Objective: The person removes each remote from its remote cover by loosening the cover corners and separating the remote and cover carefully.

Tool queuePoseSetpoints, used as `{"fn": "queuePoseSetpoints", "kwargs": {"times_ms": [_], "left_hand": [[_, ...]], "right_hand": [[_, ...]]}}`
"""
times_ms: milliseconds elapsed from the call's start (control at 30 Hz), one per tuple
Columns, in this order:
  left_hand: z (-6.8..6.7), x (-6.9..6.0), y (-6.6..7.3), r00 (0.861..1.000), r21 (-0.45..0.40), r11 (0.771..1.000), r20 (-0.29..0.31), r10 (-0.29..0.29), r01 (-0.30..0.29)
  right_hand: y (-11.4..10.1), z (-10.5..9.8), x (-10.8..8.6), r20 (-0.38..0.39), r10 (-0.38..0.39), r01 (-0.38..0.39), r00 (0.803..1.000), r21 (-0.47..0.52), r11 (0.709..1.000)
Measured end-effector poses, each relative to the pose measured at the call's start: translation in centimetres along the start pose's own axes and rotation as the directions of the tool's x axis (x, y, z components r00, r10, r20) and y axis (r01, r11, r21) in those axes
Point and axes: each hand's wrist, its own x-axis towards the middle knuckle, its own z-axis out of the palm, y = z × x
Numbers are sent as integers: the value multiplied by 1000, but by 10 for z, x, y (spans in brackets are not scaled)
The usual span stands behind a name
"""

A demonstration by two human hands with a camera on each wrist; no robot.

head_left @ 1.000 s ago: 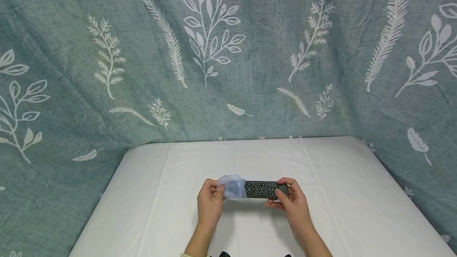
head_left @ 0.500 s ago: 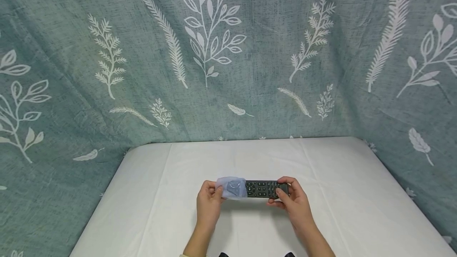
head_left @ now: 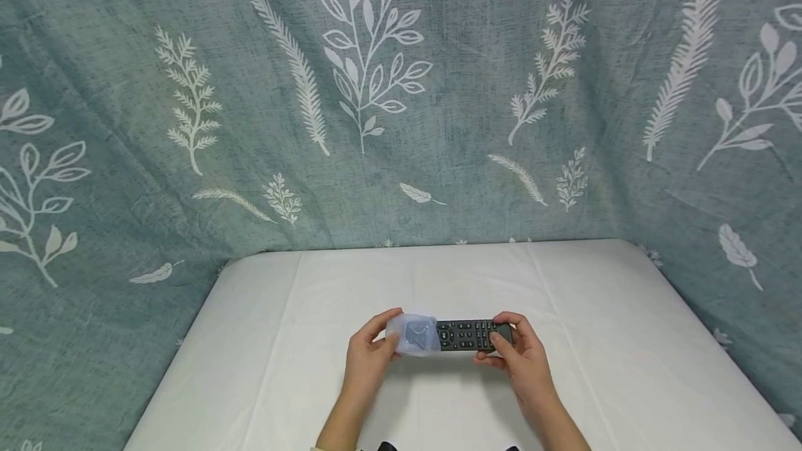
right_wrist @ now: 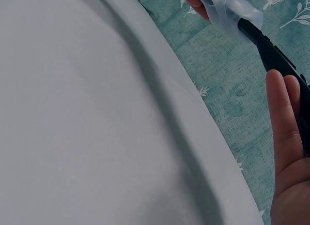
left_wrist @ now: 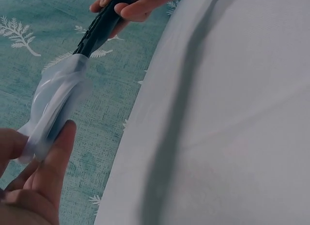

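A black remote control [head_left: 465,335] is held level above the white table, its button side up in the head view. A translucent bluish plastic sleeve [head_left: 413,335] covers its left part, and that end shows through only dimly. My left hand [head_left: 368,353] grips the sleeve's left end, thumb on one side and fingers on the other, also seen around the loose plastic sleeve [left_wrist: 58,97] in the left wrist view. My right hand [head_left: 525,360] holds the bare right end of the remote, thumb over the buttons. In the right wrist view, straight fingers [right_wrist: 283,113] lie along the black remote [right_wrist: 271,53].
The white-covered table [head_left: 313,291] stretches around both hands, with their shadows on it. A green cloth with white leaf prints [head_left: 388,179] hangs behind and at both sides. Small dark objects [head_left: 387,446] show at the bottom edge of the head view.
Both hands, the remote and the sleeve have shifted slightly to the right. My left fingers have moved up to the sleeve's far edge. The remote stays about as far inside the sleeve.
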Motion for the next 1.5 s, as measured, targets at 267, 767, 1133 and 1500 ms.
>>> {"fn": "queuePoseSetpoints", "kwargs": {"times_ms": [267,767,1133,1500], "left_hand": [[0,1,-4,997,-113,992,43,-58,62],[0,2,-3,992,-71,993,-81,-96,91],[0,2,-3,987,-37,997,-140,-77,72],[1,1,-5,983,-4,997,-170,-72,73]], "right_hand": [[-4,-1,-3,-21,-16,16,1000,7,1000],[-1,2,-3,8,-2,2,1000,4,1000],[-2,-2,-1,23,45,-44,999,-49,998],[0,-6,0,36,117,-114,993,-76,991]]}}
